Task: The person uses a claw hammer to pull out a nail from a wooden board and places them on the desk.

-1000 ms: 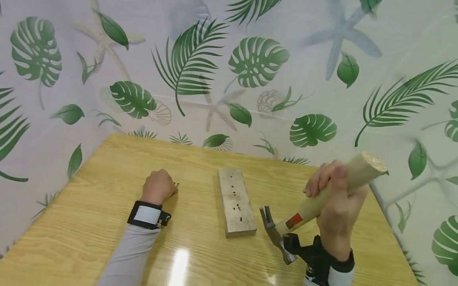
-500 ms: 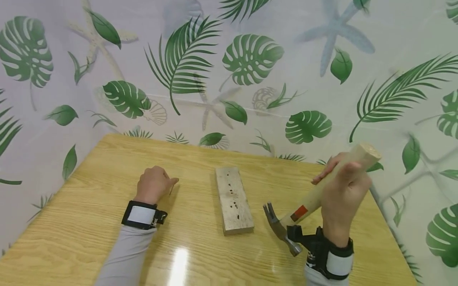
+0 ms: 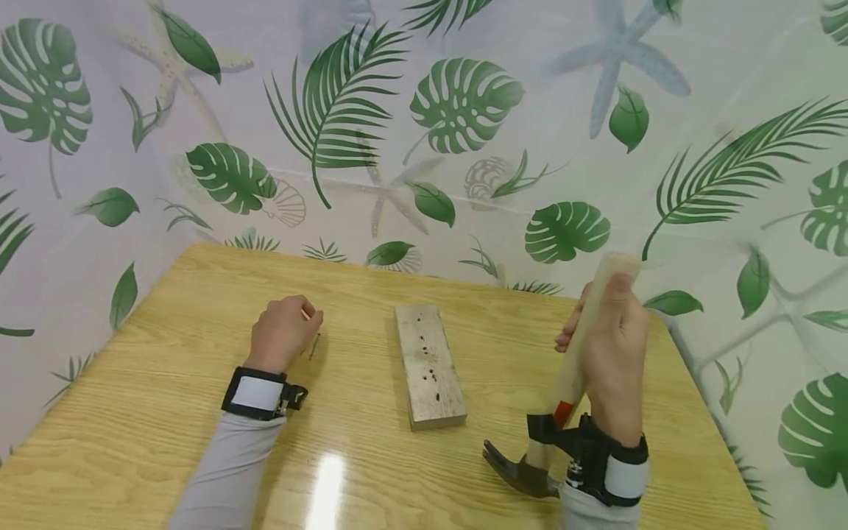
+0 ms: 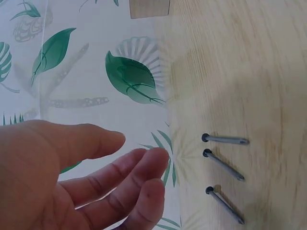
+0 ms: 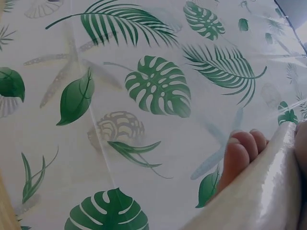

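My right hand [image 3: 612, 361] grips the pale wooden handle of a claw hammer [image 3: 576, 368]. The handle stands almost upright and the steel head [image 3: 520, 475] hangs low near the table's front edge. In the right wrist view, fingers [image 5: 240, 155] curl round the handle [image 5: 259, 201]. My left hand [image 3: 286, 333] hovers over the table, fingers relaxed and holding nothing [image 4: 139, 160]. Three loose nails [image 4: 223, 164] lie on the table just beyond its fingertips, visible in the head view as nails [image 3: 314, 344]. A wooden block [image 3: 429, 366] with several nail marks lies between the hands.
The light wooden table [image 3: 165, 412] is enclosed by a leaf-patterned plastic curtain [image 3: 464, 110] at the back and both sides. The end of the block [image 4: 149, 7] shows at the top of the left wrist view. Both wrists wear black camera straps.
The hammer has swung from a slant to nearly upright, its head dropping toward the near edge. The left hand has opened and lifted slightly, uncovering the nails.
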### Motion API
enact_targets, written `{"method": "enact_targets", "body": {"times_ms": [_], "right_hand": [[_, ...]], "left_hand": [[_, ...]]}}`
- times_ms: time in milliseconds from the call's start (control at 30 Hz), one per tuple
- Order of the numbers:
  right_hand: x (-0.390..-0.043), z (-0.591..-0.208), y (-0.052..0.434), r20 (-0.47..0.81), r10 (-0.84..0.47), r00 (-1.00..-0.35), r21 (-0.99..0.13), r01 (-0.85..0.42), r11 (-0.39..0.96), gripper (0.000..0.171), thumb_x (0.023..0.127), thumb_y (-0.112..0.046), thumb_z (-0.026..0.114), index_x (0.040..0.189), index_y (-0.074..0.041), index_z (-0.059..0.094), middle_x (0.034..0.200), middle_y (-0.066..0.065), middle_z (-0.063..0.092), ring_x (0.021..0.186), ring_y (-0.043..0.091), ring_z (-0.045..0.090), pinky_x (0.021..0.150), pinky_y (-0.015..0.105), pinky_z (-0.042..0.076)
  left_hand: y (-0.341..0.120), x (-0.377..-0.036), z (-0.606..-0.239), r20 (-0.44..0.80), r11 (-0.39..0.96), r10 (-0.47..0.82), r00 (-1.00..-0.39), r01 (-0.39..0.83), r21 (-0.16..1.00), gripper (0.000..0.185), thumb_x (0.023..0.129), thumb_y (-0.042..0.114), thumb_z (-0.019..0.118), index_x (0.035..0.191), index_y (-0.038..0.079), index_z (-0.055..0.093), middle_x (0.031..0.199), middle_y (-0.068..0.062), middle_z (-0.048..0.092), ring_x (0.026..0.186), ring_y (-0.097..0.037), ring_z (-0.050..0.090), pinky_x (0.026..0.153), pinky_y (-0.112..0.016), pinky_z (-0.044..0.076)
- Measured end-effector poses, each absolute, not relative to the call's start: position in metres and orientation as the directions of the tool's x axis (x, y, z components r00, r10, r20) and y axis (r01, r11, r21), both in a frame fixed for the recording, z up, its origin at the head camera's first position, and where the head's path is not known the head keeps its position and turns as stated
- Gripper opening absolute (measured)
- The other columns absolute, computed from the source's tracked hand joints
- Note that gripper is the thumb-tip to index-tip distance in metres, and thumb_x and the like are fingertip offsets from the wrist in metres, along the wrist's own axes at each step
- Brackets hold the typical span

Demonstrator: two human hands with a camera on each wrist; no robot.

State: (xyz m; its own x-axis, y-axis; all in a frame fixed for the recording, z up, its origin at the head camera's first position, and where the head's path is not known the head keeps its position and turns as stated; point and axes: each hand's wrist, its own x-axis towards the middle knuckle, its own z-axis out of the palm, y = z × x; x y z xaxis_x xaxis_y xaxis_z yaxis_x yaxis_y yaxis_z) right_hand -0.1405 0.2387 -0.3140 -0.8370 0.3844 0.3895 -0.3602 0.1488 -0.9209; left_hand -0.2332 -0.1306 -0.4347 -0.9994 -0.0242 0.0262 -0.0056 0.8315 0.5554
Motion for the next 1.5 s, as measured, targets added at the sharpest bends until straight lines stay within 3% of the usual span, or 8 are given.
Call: {"method": "enact_targets", "body": {"times_ms": [267,467,567,733,900,1000,1133,1500], "right_hand": [[-0.164,-0.334,0.24,0.253,0.368,-0.895,-0.962,-0.193,0.192,0.066,0.105,-0.057,0.037,0.077,0.001,0.051,0.05,0.006,0.052,0.036,0.014,0.055,0.037,0.031,0.051],[-0.174,-0.347,0.242,0.252,0.346,-0.904,-0.958,-0.184,0.22,0.067,0.104,-0.06,0.035,0.079,0.0,0.051,0.051,0.005,0.053,0.037,0.014,0.056,0.038,0.032,0.052],[-0.177,-0.351,0.246,0.271,0.35,-0.897,-0.951,-0.192,0.244,0.059,0.104,-0.058,0.039,0.089,-0.003,0.055,0.057,0.007,0.057,0.04,0.014,0.059,0.042,0.032,0.054],[-0.188,-0.366,0.254,0.12,0.245,-0.962,-0.916,-0.012,0.4,0.055,0.106,-0.05,0.044,0.134,-0.003,0.049,0.104,0.016,0.066,0.076,0.02,0.07,0.071,0.035,0.06],[-0.205,-0.393,0.258,-0.125,0.112,-0.986,-0.828,0.165,0.536,0.07,0.107,-0.028,0.047,0.162,-0.002,0.013,0.147,0.029,0.041,0.122,0.042,0.056,0.098,0.059,0.049],[-0.213,-0.409,0.257,-0.216,0.084,-0.973,-0.794,0.225,0.565,0.075,0.107,-0.023,0.047,0.162,-0.001,0.003,0.156,0.034,0.029,0.136,0.05,0.042,0.106,0.066,0.04],[-0.214,-0.422,0.258,-0.297,0.057,-0.953,-0.75,0.27,0.605,0.074,0.108,-0.026,0.044,0.161,0.003,0.001,0.16,0.034,0.023,0.144,0.05,0.032,0.114,0.063,0.033],[-0.214,-0.43,0.262,-0.272,0.006,-0.962,-0.705,0.203,0.68,0.064,0.107,-0.028,0.044,0.158,0.004,0.023,0.155,0.034,0.034,0.142,0.05,0.035,0.113,0.06,0.035]], "left_hand": [[-0.126,-0.234,-0.436,0.059,0.836,0.04,-0.997,0.065,0.544,0.026,0.099,0.028,0.063,0.102,0.003,0.071,0.094,-0.015,0.073,0.064,-0.022,0.062,0.051,-0.031,0.046],[-0.115,-0.232,-0.439,0.083,0.83,0.094,-0.992,0.124,0.543,0.024,0.099,0.028,0.065,0.1,0.005,0.071,0.092,-0.013,0.071,0.071,-0.023,0.062,0.055,-0.032,0.047],[-0.108,-0.232,-0.439,0.111,0.821,0.127,-0.986,0.168,0.545,0.022,0.098,0.026,0.066,0.099,0.005,0.072,0.091,-0.012,0.071,0.08,-0.026,0.063,0.06,-0.034,0.05],[-0.098,-0.231,-0.441,0.119,0.807,0.18,-0.976,0.216,0.549,0.019,0.098,0.024,0.067,0.102,0.006,0.074,0.098,-0.012,0.07,0.096,-0.031,0.061,0.067,-0.038,0.053],[-0.09,-0.229,-0.442,0.111,0.8,0.227,-0.968,0.25,0.546,0.019,0.098,0.023,0.067,0.105,0.007,0.074,0.102,-0.01,0.068,0.102,-0.031,0.056,0.074,-0.04,0.053],[-0.087,-0.227,-0.443,0.109,0.799,0.245,-0.963,0.264,0.541,0.018,0.098,0.023,0.067,0.105,0.007,0.074,0.102,-0.009,0.067,0.102,-0.03,0.055,0.075,-0.04,0.052],[-0.085,-0.227,-0.445,0.102,0.801,0.257,-0.961,0.271,0.533,0.017,0.098,0.023,0.068,0.106,0.008,0.074,0.102,-0.007,0.067,0.1,-0.028,0.055,0.074,-0.039,0.053],[-0.083,-0.226,-0.446,0.068,0.809,0.27,-0.961,0.264,0.525,0.019,0.099,0.026,0.066,0.108,0.011,0.074,0.105,-0.006,0.066,0.099,-0.025,0.055,0.07,-0.037,0.053]]}}
